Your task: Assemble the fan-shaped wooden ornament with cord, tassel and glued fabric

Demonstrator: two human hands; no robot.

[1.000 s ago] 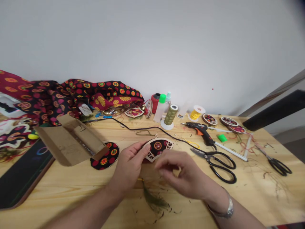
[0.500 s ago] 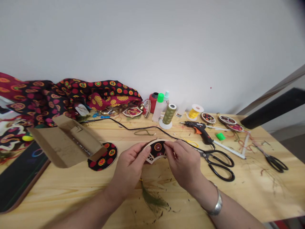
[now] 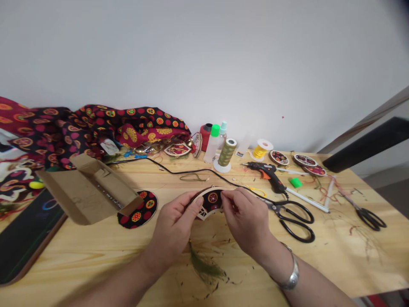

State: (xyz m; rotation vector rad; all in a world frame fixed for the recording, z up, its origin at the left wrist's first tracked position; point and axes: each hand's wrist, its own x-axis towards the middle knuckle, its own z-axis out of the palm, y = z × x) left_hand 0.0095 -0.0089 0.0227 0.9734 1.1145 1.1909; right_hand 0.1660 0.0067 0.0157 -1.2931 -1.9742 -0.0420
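Between my two hands is a fan-shaped wooden ornament [image 3: 213, 199] with a pale cut-out frame and dark patterned fabric inside. My left hand [image 3: 174, 221] grips its left end, thumb on the front and fingers behind. At its right end my right hand [image 3: 247, 215] pinches with thumb and forefinger; those fingertips are partly hidden, so a smaller thing in them cannot be made out. A green thread tassel [image 3: 204, 264] hangs or lies below the ornament near my left wrist. Just right of my right hand lie large black-handled scissors [image 3: 295, 215].
An open cardboard box [image 3: 92, 196] and a round patterned fabric piece [image 3: 143, 211] are at left. Behind stand a green thread spool [image 3: 227, 153], a green-capped bottle [image 3: 212, 145] and a yellow spool [image 3: 260, 150]. A glue gun [image 3: 266, 172], its cord [image 3: 179, 172] and smaller scissors [image 3: 370, 218] lie right.
The ornament has shifted very slightly within my hands. Both hands keep nearly the same place and hold.
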